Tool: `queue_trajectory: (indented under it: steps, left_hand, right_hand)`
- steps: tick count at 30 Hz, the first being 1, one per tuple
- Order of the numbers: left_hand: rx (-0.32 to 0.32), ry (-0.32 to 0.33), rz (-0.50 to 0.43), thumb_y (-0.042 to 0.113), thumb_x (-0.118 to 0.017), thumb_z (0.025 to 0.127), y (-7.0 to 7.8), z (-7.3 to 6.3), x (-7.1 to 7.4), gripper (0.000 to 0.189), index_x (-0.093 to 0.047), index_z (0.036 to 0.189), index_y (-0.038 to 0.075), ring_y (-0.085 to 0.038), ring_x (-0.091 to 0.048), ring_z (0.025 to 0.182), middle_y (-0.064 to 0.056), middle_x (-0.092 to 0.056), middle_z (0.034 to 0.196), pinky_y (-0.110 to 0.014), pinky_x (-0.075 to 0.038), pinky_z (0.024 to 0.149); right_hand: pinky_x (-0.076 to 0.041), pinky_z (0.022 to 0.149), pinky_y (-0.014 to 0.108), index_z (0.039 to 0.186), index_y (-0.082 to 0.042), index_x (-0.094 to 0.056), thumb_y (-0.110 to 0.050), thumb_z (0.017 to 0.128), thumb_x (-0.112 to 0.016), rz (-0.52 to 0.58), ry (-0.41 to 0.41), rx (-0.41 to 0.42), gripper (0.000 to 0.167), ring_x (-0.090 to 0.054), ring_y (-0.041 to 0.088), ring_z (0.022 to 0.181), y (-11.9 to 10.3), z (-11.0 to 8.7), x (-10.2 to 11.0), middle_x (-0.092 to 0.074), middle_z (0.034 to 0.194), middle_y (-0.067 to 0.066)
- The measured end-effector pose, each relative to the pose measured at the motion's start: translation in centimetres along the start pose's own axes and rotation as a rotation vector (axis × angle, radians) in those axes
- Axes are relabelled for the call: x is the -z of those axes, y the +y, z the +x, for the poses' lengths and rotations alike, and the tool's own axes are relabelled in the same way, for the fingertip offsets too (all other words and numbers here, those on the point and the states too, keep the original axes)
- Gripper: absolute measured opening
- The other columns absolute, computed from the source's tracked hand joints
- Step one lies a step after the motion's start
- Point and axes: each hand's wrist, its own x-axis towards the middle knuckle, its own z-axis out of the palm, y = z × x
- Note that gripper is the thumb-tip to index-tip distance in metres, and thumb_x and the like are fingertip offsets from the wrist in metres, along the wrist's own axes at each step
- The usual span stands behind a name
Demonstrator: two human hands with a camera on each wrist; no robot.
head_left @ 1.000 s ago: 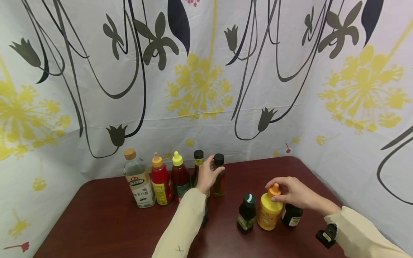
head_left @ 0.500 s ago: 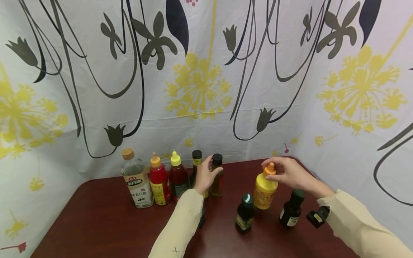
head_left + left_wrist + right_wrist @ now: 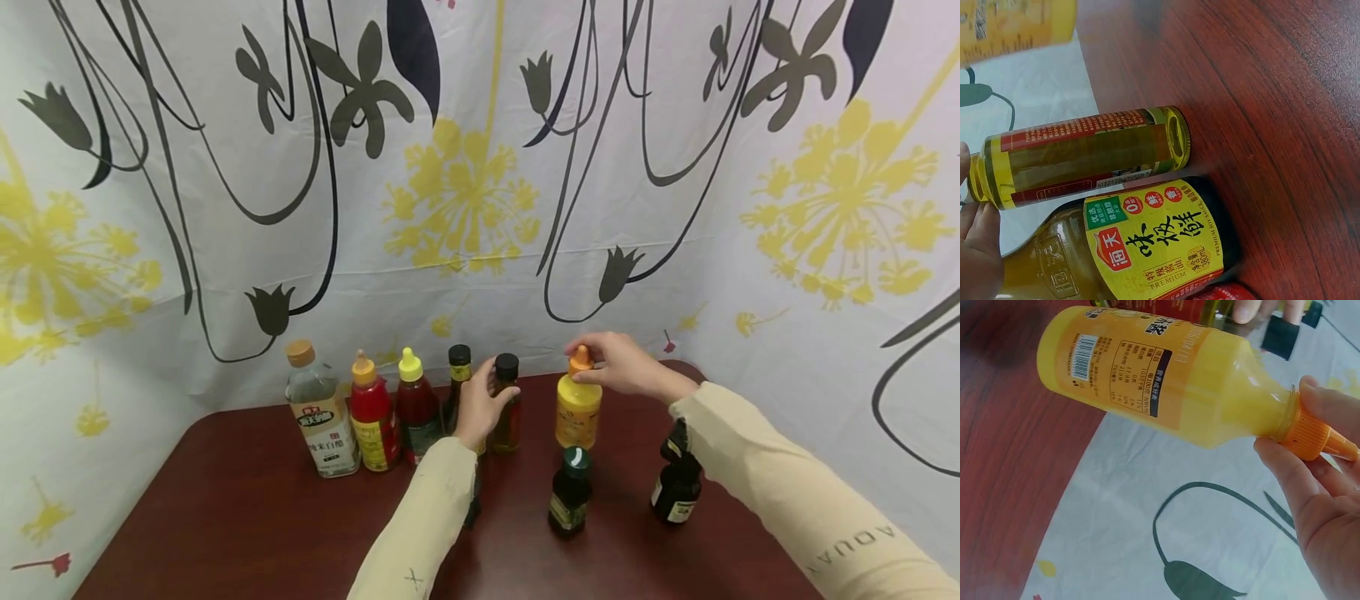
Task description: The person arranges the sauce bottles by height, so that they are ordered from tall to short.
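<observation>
My right hand point(image 3: 626, 365) pinches the orange nozzle cap of a yellow squeeze bottle point(image 3: 577, 412), which is upright and seems raised off the table. Its printed back label with a barcode faces the right wrist camera, where the bottle point(image 3: 1210, 387) fills the upper middle. To its left, my left hand point(image 3: 478, 412) holds a slim oil bottle point(image 3: 507, 421) by the neck, just below its black cap. The oil bottle's base point(image 3: 1175, 137) stands on the table. Beside it is a yellow-labelled soy sauce bottle point(image 3: 1160, 240), mostly hidden behind the left hand in the head view.
Left along the back stand a clear vinegar bottle point(image 3: 324, 433), a red squeeze bottle point(image 3: 375, 429) and a dark red one with a yellow cap point(image 3: 417, 412). Nearer on the dark red table point(image 3: 247, 533) are a green-capped bottle point(image 3: 570, 500) and a small dark bottle point(image 3: 677, 492). Patterned cloth point(image 3: 465, 317) hangs behind.
My right hand has carried the yellow squeeze bottle from between the two dark bottles, back and left towards the oil bottle. My left hand has stayed at the oil bottle.
</observation>
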Motion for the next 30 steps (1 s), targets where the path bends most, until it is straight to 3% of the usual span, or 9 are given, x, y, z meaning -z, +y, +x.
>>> queue_trajectory:
  steps: [11, 21, 30]
  left_hand:
    - [0.006, 0.003, -0.013, 0.011, -0.066, 0.079, 0.2, 0.1, -0.1, 0.055, -0.043, 0.129, 0.003, -0.029, -0.051, 0.109, -0.017, -0.047, 0.126, -0.034, -0.044, 0.087]
    - [0.014, 0.011, 0.001, 0.011, -0.066, 0.079, -0.2, 0.1, -0.2, 0.055, -0.043, 0.129, 0.003, -0.029, -0.051, 0.109, -0.018, -0.049, 0.123, -0.034, -0.044, 0.087]
    - [-0.016, 0.026, 0.027, 0.012, -0.067, 0.079, -0.3, 0.0, -0.3, 0.053, -0.046, 0.127, 0.004, -0.028, -0.054, 0.105, -0.016, -0.052, 0.120, -0.034, -0.045, 0.085]
  right_hand:
    - [-0.049, 0.077, 0.037, 0.105, 0.001, -0.059, -0.007, 0.077, -0.069, 0.071, -0.002, -0.045, 0.031, -0.057, 0.030, 0.096, 1.4, 2.7, -2.8, -0.059, 0.104, 0.016]
    - [-0.050, 0.075, 0.035, 0.103, 0.000, -0.060, -0.005, 0.077, -0.068, 0.148, -0.006, -0.027, 0.028, -0.057, 0.030, 0.096, 2.3, 3.3, -4.9, -0.058, 0.105, 0.017]
    - [-0.050, 0.073, 0.033, 0.102, 0.000, -0.060, -0.005, 0.076, -0.068, 0.164, -0.013, -0.013, 0.028, -0.058, 0.027, 0.093, 3.0, 3.3, -6.0, -0.058, 0.103, 0.015]
